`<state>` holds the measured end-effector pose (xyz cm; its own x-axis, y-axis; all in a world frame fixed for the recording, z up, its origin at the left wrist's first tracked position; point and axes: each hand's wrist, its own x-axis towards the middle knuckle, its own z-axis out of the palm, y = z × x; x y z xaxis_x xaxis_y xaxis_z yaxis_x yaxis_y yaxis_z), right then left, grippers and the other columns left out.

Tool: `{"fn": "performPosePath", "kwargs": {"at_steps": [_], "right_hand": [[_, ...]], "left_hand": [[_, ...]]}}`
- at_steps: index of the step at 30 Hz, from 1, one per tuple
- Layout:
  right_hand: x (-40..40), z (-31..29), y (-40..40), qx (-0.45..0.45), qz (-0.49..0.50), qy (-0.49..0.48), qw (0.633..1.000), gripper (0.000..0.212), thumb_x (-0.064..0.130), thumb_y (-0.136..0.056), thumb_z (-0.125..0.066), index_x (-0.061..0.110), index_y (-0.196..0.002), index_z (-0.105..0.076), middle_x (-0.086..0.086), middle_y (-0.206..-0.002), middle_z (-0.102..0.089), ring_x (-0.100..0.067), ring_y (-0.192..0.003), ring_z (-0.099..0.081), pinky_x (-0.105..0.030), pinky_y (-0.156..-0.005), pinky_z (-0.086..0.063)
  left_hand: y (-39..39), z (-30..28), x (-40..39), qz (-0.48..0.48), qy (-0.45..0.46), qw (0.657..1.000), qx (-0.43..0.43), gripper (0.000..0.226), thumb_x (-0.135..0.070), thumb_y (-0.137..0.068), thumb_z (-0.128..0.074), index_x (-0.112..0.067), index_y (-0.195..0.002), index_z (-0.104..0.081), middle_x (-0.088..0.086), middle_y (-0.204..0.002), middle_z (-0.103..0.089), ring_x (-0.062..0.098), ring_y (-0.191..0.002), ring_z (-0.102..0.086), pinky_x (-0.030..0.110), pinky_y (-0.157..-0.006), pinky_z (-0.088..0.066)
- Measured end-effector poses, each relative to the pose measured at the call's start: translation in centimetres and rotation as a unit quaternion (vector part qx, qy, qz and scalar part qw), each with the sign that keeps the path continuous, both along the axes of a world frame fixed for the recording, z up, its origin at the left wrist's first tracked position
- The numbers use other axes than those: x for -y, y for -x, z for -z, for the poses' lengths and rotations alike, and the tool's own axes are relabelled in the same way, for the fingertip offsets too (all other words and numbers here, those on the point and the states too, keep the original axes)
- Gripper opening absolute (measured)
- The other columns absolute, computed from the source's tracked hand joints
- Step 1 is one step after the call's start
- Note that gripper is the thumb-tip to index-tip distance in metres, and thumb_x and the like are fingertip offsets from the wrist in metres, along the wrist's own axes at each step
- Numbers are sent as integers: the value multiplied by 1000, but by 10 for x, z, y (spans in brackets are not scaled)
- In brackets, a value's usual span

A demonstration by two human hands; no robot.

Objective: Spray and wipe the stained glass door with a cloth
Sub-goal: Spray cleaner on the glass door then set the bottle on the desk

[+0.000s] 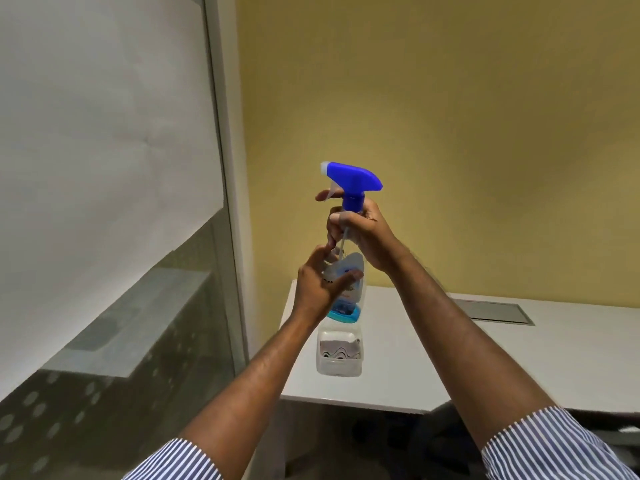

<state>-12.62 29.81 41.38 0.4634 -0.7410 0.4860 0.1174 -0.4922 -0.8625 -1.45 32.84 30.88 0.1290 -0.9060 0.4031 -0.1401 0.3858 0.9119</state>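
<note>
A clear plastic spray bottle (341, 327) with a blue trigger head (353, 176) is held upright in mid-air at the centre of the frame, its white nozzle tip pointing toward the left. The bottle looks nearly empty, though the liquid level is hard to read.

The right hand (363, 233) is wrapped around the bottle's neck just under the blue head, with one finger reaching forward by the trigger. The left hand (320, 289) steadies the labelled middle of the bottle, its fingers loosely curled against the side and its thumb across the front. Striped shirt sleeves are rolled up on both arms.

The glass door (104, 188) fills the left of the frame, with a large frosted panel above and clearer glass with a dotted pattern toward the lower left. Stains cannot be made out from here. Behind the bottle, at centre right, stands a white table (485, 358) against a yellow wall (433, 98).

No cloth is in view.

This appears to be the spraying step, not yet begun: the bottle is being readied. The next move likely calls for turning the nozzle squarely at the glass and squeezing the trigger, then finding a cloth to wipe.
</note>
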Motion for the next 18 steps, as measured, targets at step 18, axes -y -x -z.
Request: {"fn": "performPosePath", "kwargs": {"at_steps": [18], "right_hand": [[169, 63, 58, 9, 170, -54, 984, 32, 31, -80, -75, 20, -109, -69, 4, -79, -68, -14, -74, -64, -34, -77, -58]], "left_hand": [[54, 58, 184, 99, -79, 991, 38, 50, -31, -87, -78, -33, -125, -45, -5, -127, -60, 20, -115, -63, 32, -91, -60]]}}
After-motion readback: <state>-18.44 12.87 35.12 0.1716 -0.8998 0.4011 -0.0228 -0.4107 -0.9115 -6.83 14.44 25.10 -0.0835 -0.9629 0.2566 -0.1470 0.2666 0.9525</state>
